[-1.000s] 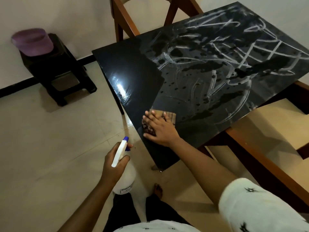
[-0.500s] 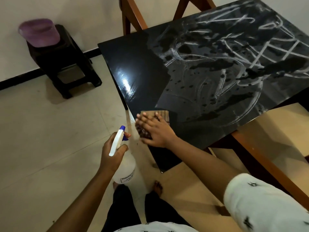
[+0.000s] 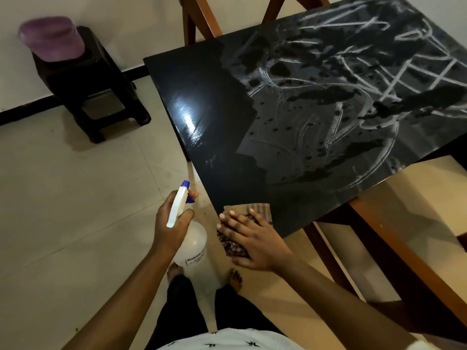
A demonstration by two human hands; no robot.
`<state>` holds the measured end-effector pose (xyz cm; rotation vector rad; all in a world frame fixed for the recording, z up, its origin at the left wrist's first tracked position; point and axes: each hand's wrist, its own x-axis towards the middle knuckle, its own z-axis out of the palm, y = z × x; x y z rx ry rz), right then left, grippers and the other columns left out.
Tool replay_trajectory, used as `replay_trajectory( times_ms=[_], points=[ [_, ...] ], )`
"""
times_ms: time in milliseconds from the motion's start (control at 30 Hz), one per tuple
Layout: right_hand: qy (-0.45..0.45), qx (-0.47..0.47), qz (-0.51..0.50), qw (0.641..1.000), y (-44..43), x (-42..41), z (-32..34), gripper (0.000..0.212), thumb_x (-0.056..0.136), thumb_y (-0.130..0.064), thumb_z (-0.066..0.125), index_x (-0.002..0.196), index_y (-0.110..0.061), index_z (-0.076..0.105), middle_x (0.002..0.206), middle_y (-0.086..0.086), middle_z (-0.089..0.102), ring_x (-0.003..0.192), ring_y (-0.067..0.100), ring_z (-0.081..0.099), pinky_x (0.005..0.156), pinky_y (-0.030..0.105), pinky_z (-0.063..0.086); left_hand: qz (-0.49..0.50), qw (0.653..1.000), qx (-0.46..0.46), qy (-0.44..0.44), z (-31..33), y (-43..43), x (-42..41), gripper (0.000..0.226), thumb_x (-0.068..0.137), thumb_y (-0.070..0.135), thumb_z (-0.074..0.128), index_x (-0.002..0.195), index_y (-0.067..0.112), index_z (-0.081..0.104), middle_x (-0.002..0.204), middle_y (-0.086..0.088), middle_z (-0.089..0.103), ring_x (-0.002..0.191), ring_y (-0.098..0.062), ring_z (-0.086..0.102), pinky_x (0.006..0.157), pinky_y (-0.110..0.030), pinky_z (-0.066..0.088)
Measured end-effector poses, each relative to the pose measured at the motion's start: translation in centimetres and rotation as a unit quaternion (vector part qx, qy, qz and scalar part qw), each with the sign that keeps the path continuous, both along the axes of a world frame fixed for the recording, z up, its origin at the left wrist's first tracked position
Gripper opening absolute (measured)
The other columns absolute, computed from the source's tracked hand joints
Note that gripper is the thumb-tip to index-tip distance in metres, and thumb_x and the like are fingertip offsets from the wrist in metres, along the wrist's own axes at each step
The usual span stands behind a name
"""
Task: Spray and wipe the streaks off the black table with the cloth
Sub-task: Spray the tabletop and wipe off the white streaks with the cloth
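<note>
The black table fills the upper right; its left strip shines clean, while white streaks and dark wet blots cover the rest. My right hand presses a checked brown cloth flat against the table's near corner, fingers spread, with part of the cloth hanging past the edge. My left hand grips a white spray bottle with a blue nozzle, held over the floor just left of the corner.
A dark stool with a purple cap on it stands by the wall at the left. Wooden chairs stand behind the table and to its right. My bare feet are on the tiled floor.
My right hand has dragged the cloth down the table toward its near corner, widening the clean dark strip. The spray bottle stays in my left hand, beside the corner.
</note>
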<state>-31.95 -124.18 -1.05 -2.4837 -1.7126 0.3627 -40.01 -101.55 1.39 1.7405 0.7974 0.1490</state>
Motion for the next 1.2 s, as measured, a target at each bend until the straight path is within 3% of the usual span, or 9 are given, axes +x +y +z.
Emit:
replay_trajectory(
  times_ms=[100,233,367,567,700,900,1000,1133,1200],
  points=[
    [0.015,0.010,-0.059,0.998,1.0,3.4,-0.1,0.072,0.092,-0.066,0.031,0.152,-0.028,0.019,0.160,-0.005,0.013,0.147,0.015,0.010,0.118,0.046,0.003,-0.005,1.000,-0.002,-0.005,-0.1,0.0,0.6,0.061,0.072,0.037,0.063,0.128,0.014,0.055,0.119,-0.005,0.063,0.109,-0.026,0.062,0.088,-0.046,0.057],
    [-0.003,-0.014,-0.179,0.984,3.0,9.0,0.4,0.072,0.091,-0.068,0.031,0.152,-0.031,0.021,0.162,-0.003,0.008,0.149,0.017,0.005,0.116,0.055,0.012,0.002,1.000,0.002,-0.006,-0.5,-0.1,1.1,0.058,0.074,0.031,0.065,0.128,0.013,0.054,0.119,-0.006,0.063,0.107,-0.027,0.062,0.088,-0.041,0.057],
    [-0.023,-0.031,-0.252,0.967,3.1,8.1,0.4,0.073,0.087,-0.076,0.022,0.151,-0.042,0.012,0.162,0.004,-0.008,0.147,0.030,-0.015,0.113,0.058,-0.011,0.009,1.000,-0.004,-0.006,-0.8,-0.1,1.0,0.059,0.074,0.032,0.066,0.129,0.014,0.053,0.119,-0.006,0.062,0.109,-0.027,0.061,0.089,-0.038,0.057],
    [0.037,-0.027,-0.180,0.983,-2.7,-1.7,0.3,0.073,0.089,-0.076,0.023,0.152,-0.044,0.003,0.162,0.007,-0.005,0.147,0.029,-0.016,0.113,0.062,-0.005,0.029,0.999,-0.014,-0.009,-0.9,-0.3,0.7,0.067,0.070,0.044,0.064,0.130,0.016,0.053,0.121,-0.006,0.062,0.109,-0.028,0.061,0.086,-0.049,0.057],
    [0.017,-0.017,-0.144,0.989,-3.2,0.4,0.0,0.071,0.090,-0.075,0.021,0.152,-0.043,0.009,0.163,0.003,0.002,0.148,0.028,-0.005,0.112,0.061,0.000,0.040,0.999,-0.020,-0.016,-0.5,-0.5,1.1,0.069,0.069,0.045,0.064,0.131,0.019,0.052,0.121,-0.006,0.061,0.109,-0.030,0.061,0.084,-0.053,0.057],
    [-0.008,-0.037,-0.301,0.953,1.9,10.3,0.5,0.074,0.084,-0.076,0.014,0.151,-0.043,0.011,0.163,-0.001,0.001,0.149,0.027,-0.004,0.113,0.060,-0.004,0.045,0.999,-0.018,-0.025,-0.1,-0.4,1.6,0.069,0.069,0.046,0.064,0.132,0.019,0.052,0.122,-0.006,0.061,0.110,-0.030,0.061,0.085,-0.052,0.057],
    [-0.020,-0.039,-0.334,0.941,3.4,10.5,0.6,0.071,0.088,-0.073,0.019,0.151,-0.041,0.011,0.162,0.003,0.007,0.148,0.030,0.000,0.113,0.058,-0.005,0.048,0.998,-0.018,-0.022,0.0,0.1,1.8,0.070,0.068,0.047,0.064,0.132,0.021,0.052,0.122,-0.006,0.061,0.110,-0.030,0.061,0.085,-0.053,0.057],
    [0.012,-0.030,-0.224,0.974,2.6,3.5,0.6,0.071,0.090,-0.073,0.019,0.152,-0.041,0.004,0.162,0.006,0.004,0.148,0.031,-0.002,0.111,0.057,-0.012,0.043,0.999,-0.022,-0.015,0.0,1.4,2.7,0.067,0.068,0.046,0.063,0.130,0.023,0.052,0.119,-0.005,0.062,0.110,-0.031,0.061,0.086,-0.052,0.057],
    [0.011,-0.025,-0.179,0.983,2.3,0.8,0.3,0.069,0.091,-0.073,0.018,0.152,-0.039,0.014,0.160,0.008,0.016,0.147,0.034,0.008,0.112,0.064,0.004,0.036,0.999,-0.012,-0.014,0.1,1.9,3.5,0.062,0.071,0.041,0.063,0.129,0.020,0.054,0.118,-0.005,0.062,0.109,-0.028,0.061,0.086,-0.051,0.057]
  ],
)
